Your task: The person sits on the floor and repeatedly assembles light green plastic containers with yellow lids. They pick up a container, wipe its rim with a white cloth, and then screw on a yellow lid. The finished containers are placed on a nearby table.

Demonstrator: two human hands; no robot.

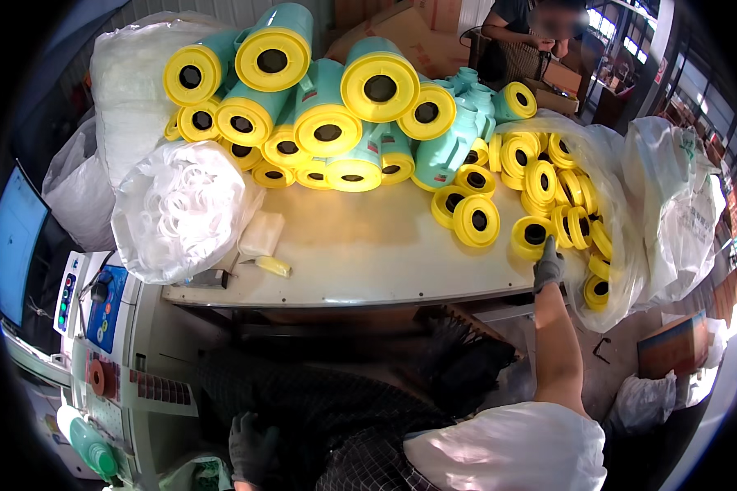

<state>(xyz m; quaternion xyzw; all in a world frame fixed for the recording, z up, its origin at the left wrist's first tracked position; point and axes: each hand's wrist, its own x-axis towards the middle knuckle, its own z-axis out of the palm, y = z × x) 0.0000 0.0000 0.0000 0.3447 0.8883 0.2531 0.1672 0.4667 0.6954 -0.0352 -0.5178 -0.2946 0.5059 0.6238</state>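
My right hand, in a grey glove, reaches across the table and has its fingers closed on the near rim of a yellow round base with a black centre. To its right lies a heap of similar yellow bases, spilling from a clear plastic bag. Several loose ones, such as this yellow disc, lie to its left. My left hand, also gloved, hangs low beside my dark checked clothing. Its fingers are loosely extended and apart, and nothing shows in them.
Turquoise jugs with yellow bases are stacked along the back of the white table. At left sit a bag of white rings and a machine with a blue control panel. Another person is at the back right.
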